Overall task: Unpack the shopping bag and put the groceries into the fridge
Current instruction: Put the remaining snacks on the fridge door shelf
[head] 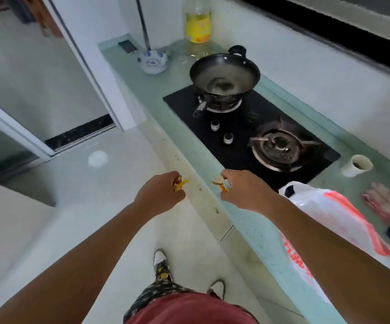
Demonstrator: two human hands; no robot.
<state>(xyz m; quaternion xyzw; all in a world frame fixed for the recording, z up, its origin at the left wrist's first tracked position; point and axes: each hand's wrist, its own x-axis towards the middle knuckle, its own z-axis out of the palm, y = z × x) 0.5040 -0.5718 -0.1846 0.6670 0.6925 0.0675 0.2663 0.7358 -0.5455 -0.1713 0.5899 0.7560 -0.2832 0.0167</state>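
Observation:
My left hand [160, 196] is curled round a small yellow-wrapped item [180, 183], held out over the floor beside the counter edge. My right hand [243, 190] grips another small packet [222, 182] with yellow and pale wrapping, just above the counter's front edge. The white and red plastic shopping bag [334, 220] lies on the counter under my right forearm. A pink pack of meat [382, 203] rests on the counter to the right of the bag. No fridge is visible.
A black gas hob [243, 127] carries a wok [224, 76] on its far burner. An oil bottle [198, 24], a blue-white bowl [152, 61] and a phone [127, 46] stand at the far end. A white cup [356, 165] sits right of the hob. A doorway [79, 134] opens left.

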